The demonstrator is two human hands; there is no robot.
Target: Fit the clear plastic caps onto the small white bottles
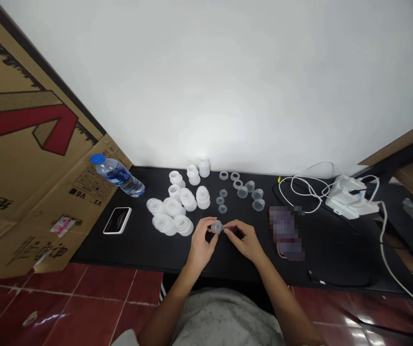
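Observation:
A small ridged, translucent grey plastic cap (217, 227) is held low over the black table's front half. My left hand (202, 240) grips it from the left between thumb and fingers. On its right end, my right hand (244, 238) pinches the narrow tip with closed fingertips. Just beyond the hands lie three small clear valve-like discs (220, 201). Farther back are three flat translucent rings (235, 176), with several clear domed caps (259, 205) to their right. Left of the discs, several white plastic bottle-like pieces (202, 198) stand in a group, some topped with ridged parts.
A blue-capped water bottle (118, 175) leans against a cardboard box (94, 168) at left, near a white rectangular device (117, 221). Right of my hands lie a blurred phone (286, 233), white cables (305, 192), a power strip (352, 199) and a black cable (343, 284).

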